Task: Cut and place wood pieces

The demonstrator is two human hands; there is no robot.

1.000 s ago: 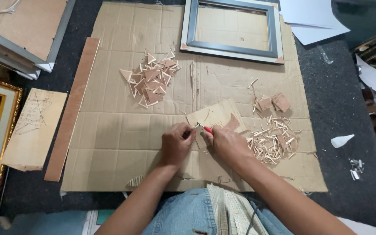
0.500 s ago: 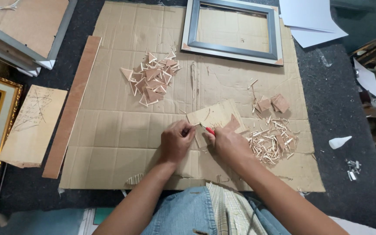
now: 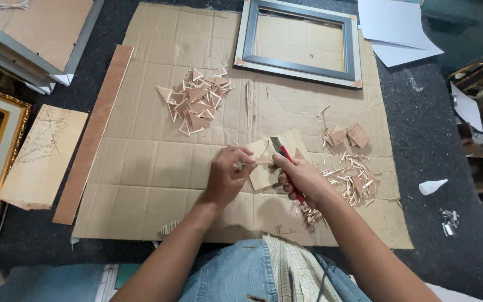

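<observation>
While left hand (image 3: 226, 178) pinches thin wood piece (image 3: 265, 162) on cardboard sheet (image 3: 141, 168) — right hand (image 3: 303, 178) grips red-handled cutter (image 3: 284, 156).

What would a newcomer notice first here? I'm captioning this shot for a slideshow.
At centre, the right hand works a red-handled utility knife on a small board piece steadied by the left hand. A pile of triangular offcuts lies beyond, and a grey picture frame sits at the cardboard sheet's far edge.

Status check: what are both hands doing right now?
Left hand pins thin wood piece. Right hand grips red-handled cutter, blade on it. Offcut pile beside right hand.
</observation>
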